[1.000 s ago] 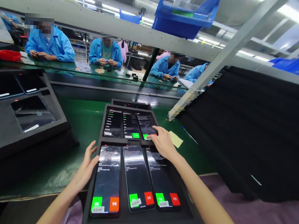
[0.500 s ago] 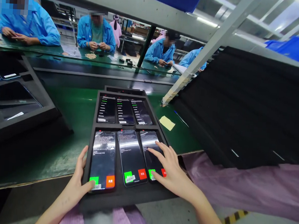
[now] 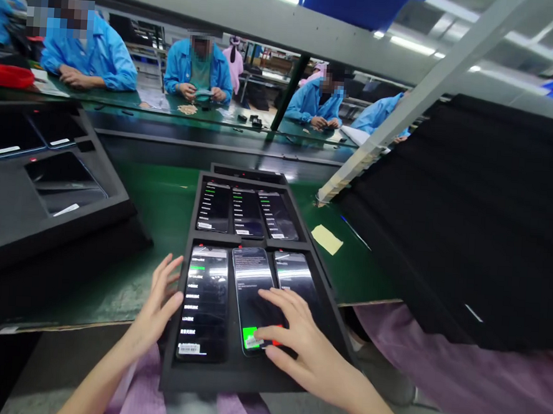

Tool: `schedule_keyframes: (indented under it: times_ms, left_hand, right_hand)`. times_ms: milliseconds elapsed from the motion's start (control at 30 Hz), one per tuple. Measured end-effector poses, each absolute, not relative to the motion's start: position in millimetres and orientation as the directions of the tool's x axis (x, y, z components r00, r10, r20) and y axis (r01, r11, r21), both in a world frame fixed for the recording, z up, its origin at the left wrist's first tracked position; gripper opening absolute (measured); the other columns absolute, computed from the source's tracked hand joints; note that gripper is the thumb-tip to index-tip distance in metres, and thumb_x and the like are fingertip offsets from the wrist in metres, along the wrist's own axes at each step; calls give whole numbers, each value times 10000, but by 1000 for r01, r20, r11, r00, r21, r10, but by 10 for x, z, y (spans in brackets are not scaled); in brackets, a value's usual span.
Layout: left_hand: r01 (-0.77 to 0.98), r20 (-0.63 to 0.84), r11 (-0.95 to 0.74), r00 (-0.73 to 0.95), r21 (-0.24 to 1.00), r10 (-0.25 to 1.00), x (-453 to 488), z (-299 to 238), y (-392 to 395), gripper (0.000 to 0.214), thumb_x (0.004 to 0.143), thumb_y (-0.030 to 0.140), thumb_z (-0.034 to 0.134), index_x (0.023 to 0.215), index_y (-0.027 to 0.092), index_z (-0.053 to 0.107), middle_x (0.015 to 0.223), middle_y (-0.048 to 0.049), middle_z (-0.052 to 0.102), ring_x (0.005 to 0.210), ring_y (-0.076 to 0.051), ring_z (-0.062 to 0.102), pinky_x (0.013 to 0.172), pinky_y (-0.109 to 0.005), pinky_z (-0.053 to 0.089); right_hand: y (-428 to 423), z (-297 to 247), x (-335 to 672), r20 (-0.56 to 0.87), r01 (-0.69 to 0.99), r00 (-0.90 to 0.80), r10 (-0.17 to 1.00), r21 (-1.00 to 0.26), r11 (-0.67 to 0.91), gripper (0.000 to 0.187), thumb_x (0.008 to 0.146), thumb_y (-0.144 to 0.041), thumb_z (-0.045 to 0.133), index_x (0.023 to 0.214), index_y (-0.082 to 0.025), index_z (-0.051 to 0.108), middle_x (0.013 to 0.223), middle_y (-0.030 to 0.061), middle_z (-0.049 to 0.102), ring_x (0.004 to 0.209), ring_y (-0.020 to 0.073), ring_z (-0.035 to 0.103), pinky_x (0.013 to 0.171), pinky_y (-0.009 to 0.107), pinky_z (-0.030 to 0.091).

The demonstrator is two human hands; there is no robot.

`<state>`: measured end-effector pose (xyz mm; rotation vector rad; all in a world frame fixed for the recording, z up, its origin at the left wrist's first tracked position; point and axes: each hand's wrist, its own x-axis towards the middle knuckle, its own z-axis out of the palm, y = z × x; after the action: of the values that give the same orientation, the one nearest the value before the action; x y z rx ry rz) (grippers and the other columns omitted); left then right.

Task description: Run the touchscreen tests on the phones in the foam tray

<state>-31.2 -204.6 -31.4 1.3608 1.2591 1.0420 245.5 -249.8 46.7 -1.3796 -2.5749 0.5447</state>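
Note:
A black foam tray [image 3: 228,377] holds several phones in two rows, its near end over the table edge. My left hand [image 3: 157,306] is at the tray's left side, fingers apart, beside the near-left phone [image 3: 204,309], whose screen lists menu lines. Spread over the near row, my right hand [image 3: 303,343] has a fingertip at the green button of the middle phone [image 3: 252,280]; it partly covers the red one. Behind that hand lies the near-right phone [image 3: 296,267], partly hidden. The far row's phones, such as the far-left phone [image 3: 213,212], show lists with a green line.
Left, another foam tray [image 3: 5,206] holds dark phones. A yellow paper note [image 3: 327,239] and a pen [image 3: 355,232] lie on the green table [image 3: 160,193]. Black cloth [image 3: 468,200] covers something at right, beside a slanted white post [image 3: 419,94]. People in blue sit opposite.
My right hand has moved left from the near-right phone to the middle one. My left thumb has left the near-left phone; both outer near phones now show lists. The view has shifted.

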Motion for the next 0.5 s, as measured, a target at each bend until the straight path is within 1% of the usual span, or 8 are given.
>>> schedule_keyframes:
  times_ms: [67,133,200,233,300,367,433,500]
  left_hand:
    - [301,97,-133,130,944,987,-346,-248,-1809,498,846,535,379,1258,268,462,1470,-58,215,1304,-289,315,1043,-451,317]
    - [427,174,-228,163,875,971,-340,-149,-1496,454,871,504,344,1217,257,504,1454,-56,238,1348,-269,231,1075,-449,265]
    - [498,233,-289,174,818,957,-297,-61,-1133,441,890,479,296,1182,247,532,1429,-60,278,1330,-251,276,1078,-436,265]
    - [525,241,-293,166,799,956,-266,-28,-949,440,896,465,276,1168,244,543,1412,-61,305,1316,-246,306,1071,-430,279]
    - [571,231,-271,144,775,962,-203,15,-616,448,902,444,262,1178,231,544,1410,-74,312,1288,-249,354,1055,-419,303]
    - [605,215,-257,144,754,966,-155,43,-369,465,908,423,239,1183,216,552,1403,-88,326,1249,-257,409,1038,-418,324]
    - [627,205,-263,165,733,965,-129,67,-227,484,909,421,220,1173,214,567,1404,-86,334,1199,-261,465,1016,-414,348]
    - [644,204,-277,188,713,961,-122,90,-169,507,907,433,201,1163,214,580,1413,-79,328,1151,-260,507,991,-406,373]
  right_hand:
    - [-2340,473,2555,71,755,-546,834,-389,528,285,884,-375,415,974,-308,676,1362,54,408,1279,273,314,1025,518,299]
    - [-2066,474,2667,141,762,-511,848,-383,523,304,888,-392,398,967,-308,679,1338,60,428,1261,266,335,1016,508,310]
    - [-1689,458,2759,174,783,-458,872,-386,488,337,888,-428,378,962,-304,682,1312,64,452,1241,264,359,1012,510,309]
    - [-1478,441,2792,196,793,-426,883,-388,469,374,892,-449,348,964,-300,683,1289,68,472,1223,263,379,1011,513,305]
    - [-1051,396,2828,258,818,-345,902,-390,424,482,906,-470,250,952,-280,692,1226,80,519,1184,259,417,1008,511,305]
    - [-676,348,2829,283,842,-282,917,-384,378,546,908,-474,195,950,-264,696,1190,84,542,1170,257,428,1007,500,307]
    - [-402,308,2807,282,855,-257,924,-380,354,572,909,-468,162,954,-269,696,1181,71,549,1170,248,427,1012,491,300]
    - [-239,278,2776,271,853,-271,924,-377,361,578,913,-461,145,956,-285,694,1188,54,545,1174,237,422,1021,486,287]
